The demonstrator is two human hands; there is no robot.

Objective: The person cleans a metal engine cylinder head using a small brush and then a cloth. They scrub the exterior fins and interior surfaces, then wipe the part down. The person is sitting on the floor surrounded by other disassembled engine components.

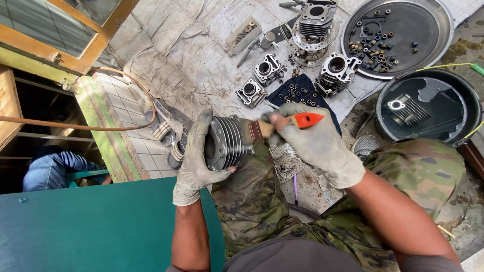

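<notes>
Your left hand (pixel 194 163) grips the finned engine cylinder (pixel 227 142) at frame ctr; right hand (pixel 315 143), at its 3 o'clock, pinches an orange-handled brush (pixel 282 123) w/ bristles touching the fins.

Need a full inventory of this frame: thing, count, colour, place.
finned cylinder: 1, grey metal, held at centre
paintbrush: 1, orange handle, bristles against the cylinder
engine blocks: about 5, grey, on the cloth above the hands
dark cloth: 1, navy, holding small rings and nuts, behind the brush
round tray: 1, silver rim, top right, scattered small parts in it
black basin: 1, right edge, dark liquid with a finned part in it
hose: 1, brown, left side
green surface: 1, bottom left
other person's sleeve: 1, blue, far left
left hand: grey glove, gripping the cylinder
right hand: grey glove, holding the paintbrush
</notes>
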